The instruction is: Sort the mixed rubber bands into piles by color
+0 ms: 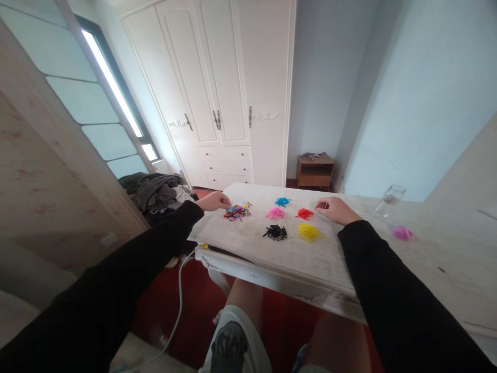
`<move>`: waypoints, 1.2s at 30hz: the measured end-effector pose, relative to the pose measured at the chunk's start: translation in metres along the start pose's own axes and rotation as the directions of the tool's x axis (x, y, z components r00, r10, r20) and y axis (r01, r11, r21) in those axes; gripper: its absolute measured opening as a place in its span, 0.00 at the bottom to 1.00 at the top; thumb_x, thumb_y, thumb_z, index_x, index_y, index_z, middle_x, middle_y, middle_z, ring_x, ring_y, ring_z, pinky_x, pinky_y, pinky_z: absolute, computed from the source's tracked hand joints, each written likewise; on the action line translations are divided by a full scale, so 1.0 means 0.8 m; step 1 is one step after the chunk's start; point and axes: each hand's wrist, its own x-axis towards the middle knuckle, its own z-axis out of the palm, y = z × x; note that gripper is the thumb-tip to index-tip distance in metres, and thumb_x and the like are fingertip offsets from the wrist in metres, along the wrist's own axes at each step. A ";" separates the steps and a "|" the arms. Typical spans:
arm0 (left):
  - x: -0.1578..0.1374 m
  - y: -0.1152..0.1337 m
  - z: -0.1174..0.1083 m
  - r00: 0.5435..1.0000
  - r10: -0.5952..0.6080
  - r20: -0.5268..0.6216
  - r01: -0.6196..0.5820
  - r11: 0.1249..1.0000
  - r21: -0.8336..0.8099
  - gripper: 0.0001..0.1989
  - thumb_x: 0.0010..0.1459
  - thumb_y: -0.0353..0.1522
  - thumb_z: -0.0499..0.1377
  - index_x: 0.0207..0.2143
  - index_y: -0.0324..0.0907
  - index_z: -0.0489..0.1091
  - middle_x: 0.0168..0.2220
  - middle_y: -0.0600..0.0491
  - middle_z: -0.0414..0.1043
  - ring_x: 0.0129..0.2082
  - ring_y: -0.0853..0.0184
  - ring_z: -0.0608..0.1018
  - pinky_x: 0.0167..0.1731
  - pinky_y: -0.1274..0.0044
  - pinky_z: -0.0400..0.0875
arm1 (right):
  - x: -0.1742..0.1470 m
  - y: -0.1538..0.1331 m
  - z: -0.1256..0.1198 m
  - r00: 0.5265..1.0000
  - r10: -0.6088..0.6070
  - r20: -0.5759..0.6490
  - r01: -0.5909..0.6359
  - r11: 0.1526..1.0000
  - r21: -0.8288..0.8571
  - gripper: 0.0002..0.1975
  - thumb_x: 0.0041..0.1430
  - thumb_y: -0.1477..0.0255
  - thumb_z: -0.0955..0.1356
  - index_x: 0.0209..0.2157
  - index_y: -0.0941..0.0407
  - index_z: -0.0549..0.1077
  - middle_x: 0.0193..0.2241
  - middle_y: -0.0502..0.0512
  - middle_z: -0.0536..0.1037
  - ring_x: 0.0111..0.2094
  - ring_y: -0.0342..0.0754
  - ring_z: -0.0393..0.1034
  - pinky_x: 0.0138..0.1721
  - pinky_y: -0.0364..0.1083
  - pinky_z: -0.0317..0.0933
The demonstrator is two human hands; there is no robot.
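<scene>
My left hand is at the left end of the white table, its fingers curled together at the edge of a mixed pile of small multicoloured bands, which look like rubber bands. Anything between those fingertips is too small to make out. My right hand rests on the table just right of a red pile of bands, fingers closed, their contents hidden. Between the hands lie sorted piles: blue bands, pink bands, black bands and yellow bands.
The white table extends to the right, carrying a clear glass jar and a pink-purple heap. A white cable hangs from its front left edge. Beyond stand a white wardrobe, dark clothes and a small wooden cabinet.
</scene>
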 end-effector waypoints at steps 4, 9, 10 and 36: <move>-0.001 0.003 -0.002 1.000 -0.008 0.000 0.008 0.999 -0.032 0.14 0.50 0.41 0.67 0.30 0.37 0.82 0.23 0.51 0.77 0.24 0.69 0.74 0.26 0.79 0.63 | -0.001 -0.002 -0.001 1.000 0.001 0.003 -0.001 1.000 -0.004 0.09 0.51 0.71 0.67 0.29 0.58 0.80 0.28 0.57 0.81 0.31 0.50 0.72 0.34 0.46 0.62; -0.002 0.005 -0.002 1.000 -0.015 0.002 0.015 0.997 -0.077 0.12 0.52 0.38 0.65 0.31 0.38 0.82 0.26 0.49 0.80 0.26 0.68 0.77 0.28 0.79 0.67 | -0.001 0.000 -0.002 1.000 -0.006 -0.002 0.006 1.000 0.001 0.08 0.50 0.72 0.68 0.28 0.57 0.80 0.27 0.56 0.81 0.31 0.49 0.72 0.34 0.45 0.62; -0.002 0.005 -0.002 1.000 -0.018 0.000 0.018 0.997 -0.076 0.12 0.51 0.38 0.66 0.31 0.38 0.81 0.25 0.50 0.80 0.26 0.68 0.77 0.28 0.79 0.67 | -0.001 0.000 -0.002 1.000 -0.006 0.000 0.006 1.000 0.003 0.08 0.50 0.72 0.68 0.28 0.58 0.80 0.27 0.56 0.81 0.31 0.49 0.72 0.34 0.46 0.62; -0.008 0.029 -0.009 0.991 -0.103 -0.083 0.101 0.994 -0.029 0.06 0.46 0.31 0.67 0.28 0.37 0.79 0.23 0.52 0.78 0.24 0.68 0.77 0.25 0.80 0.66 | -0.001 -0.006 -0.004 1.000 -0.006 0.010 0.006 1.000 -0.012 0.07 0.51 0.73 0.68 0.27 0.57 0.80 0.26 0.55 0.80 0.30 0.48 0.72 0.33 0.45 0.62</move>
